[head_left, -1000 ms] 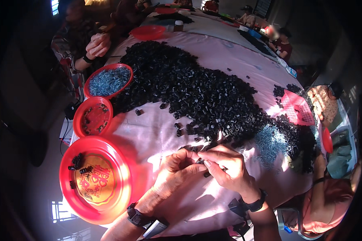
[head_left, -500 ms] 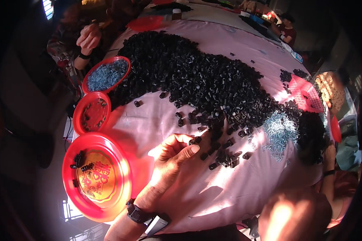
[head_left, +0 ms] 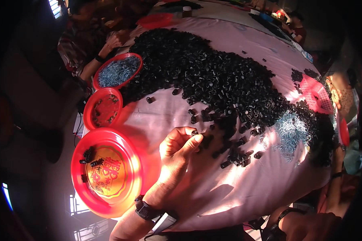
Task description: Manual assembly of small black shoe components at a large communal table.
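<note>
Between the thumb and forefinger of my left hand [head_left: 176, 150], a small black plastic fitting [head_left: 194, 133] is pinched above the pink cloth. Just beyond that hand lie several loose black fittings [head_left: 241, 157], at the near edge of a large heap [head_left: 213, 68] of the same kind. My right hand [head_left: 311, 225] is low at the right, past the table's near edge, dark and partly cut off; its fingers cannot be made out. To the left of my left forearm stands a red plate [head_left: 78, 176] with a yellow printed centre and a few black pieces on it.
Thin silvery metal pieces lie loose [head_left: 289, 134] at the right and fill a red dish [head_left: 140, 62] at the left. Between that dish and the plate is a smaller red dish [head_left: 88, 110]. A pink perforated basket [head_left: 315, 94] stands far right. Co-workers' arms show left and right.
The whole view has shifted, so the table things sit further right. My right hand has dropped lower and to the right. My left hand keeps its pinch; the far-left co-worker's hand has come down.
</note>
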Demonstrator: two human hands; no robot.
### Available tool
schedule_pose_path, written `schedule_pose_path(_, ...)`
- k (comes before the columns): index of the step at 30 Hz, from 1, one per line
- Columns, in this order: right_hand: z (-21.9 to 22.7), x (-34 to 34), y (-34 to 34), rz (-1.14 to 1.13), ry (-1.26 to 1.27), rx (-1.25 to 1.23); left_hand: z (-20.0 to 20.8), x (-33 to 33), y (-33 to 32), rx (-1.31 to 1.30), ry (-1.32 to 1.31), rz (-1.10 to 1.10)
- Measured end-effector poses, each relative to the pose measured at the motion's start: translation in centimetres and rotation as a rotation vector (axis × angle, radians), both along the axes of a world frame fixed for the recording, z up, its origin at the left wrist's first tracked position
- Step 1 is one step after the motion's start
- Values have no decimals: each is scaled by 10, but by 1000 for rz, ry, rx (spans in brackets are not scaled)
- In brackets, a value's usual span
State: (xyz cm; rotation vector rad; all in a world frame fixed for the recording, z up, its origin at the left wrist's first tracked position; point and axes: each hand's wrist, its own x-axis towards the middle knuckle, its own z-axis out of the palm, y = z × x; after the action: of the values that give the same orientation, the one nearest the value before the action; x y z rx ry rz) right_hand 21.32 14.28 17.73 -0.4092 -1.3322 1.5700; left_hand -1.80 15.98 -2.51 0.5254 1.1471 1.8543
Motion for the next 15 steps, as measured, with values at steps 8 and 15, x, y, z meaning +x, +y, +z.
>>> schedule_pose_path(8,-70,-41,105,304,-529,485,5,-8,-11,-69,80,-95)
schedule_pose_path(15,-162,-65,159,17,-1230,615,6,5,-7,-195,242,-331)
